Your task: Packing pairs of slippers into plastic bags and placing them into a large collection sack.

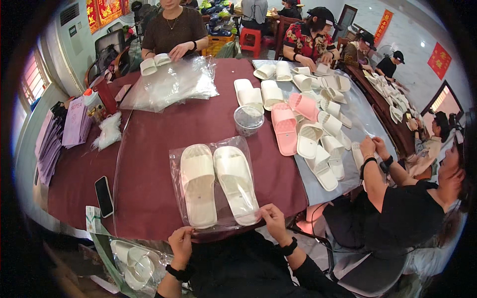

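Note:
A pair of cream slippers, the left slipper (pixel 198 193) and the right slipper (pixel 235 184), lies side by side inside a clear plastic bag (pixel 217 149) at the table's near edge. My left hand (pixel 181 243) is closed in a pinch at the bag's near left corner. At the near right corner, my right hand (pixel 274 221) pinches the film between thumb and fingers, beside the right slipper's heel. Film wraps loosely around both slippers.
A small clear tub (pixel 248 120) stands beyond the bag. Loose cream slippers and pink slippers (pixel 284 130) crowd the right side. A phone (pixel 104 196) lies left, near purple sheets (pixel 75 122). Across the table, a person handles slippers over stacked clear bags (pixel 174 87); another person (pixel 397 213) sits right.

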Available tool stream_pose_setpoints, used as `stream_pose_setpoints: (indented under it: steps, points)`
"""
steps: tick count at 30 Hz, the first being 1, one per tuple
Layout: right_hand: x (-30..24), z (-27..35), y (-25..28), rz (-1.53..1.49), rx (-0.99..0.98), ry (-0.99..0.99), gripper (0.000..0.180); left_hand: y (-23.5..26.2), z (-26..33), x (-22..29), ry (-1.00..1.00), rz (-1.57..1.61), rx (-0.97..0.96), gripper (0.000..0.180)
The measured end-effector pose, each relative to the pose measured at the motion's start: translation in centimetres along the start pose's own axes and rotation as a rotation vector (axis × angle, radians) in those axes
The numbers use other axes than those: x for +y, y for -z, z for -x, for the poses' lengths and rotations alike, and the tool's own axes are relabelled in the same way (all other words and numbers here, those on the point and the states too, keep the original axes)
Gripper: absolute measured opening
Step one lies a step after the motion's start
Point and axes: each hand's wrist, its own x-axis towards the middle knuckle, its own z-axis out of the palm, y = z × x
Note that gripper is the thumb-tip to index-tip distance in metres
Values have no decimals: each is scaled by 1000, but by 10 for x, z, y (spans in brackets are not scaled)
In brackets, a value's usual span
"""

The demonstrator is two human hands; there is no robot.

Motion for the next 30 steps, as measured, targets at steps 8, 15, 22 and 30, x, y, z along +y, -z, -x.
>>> stream_pose_setpoints:
  steps: [8,15,22,30]
  points:
    - [8,-19,-1,110,146,-53,12,-22,-22,10,395,181,110,18]
    - [8,-33,-24,181,342,-12,18,-28,-26,4,334,-35,199,22]
    - [8,-35,-27,851,358,132,14,-30,-28,14,282,-310,280,18]
    - [-2,-34,-39,1239,391,225,26,-33,-28,18,-161,-728,442,19]
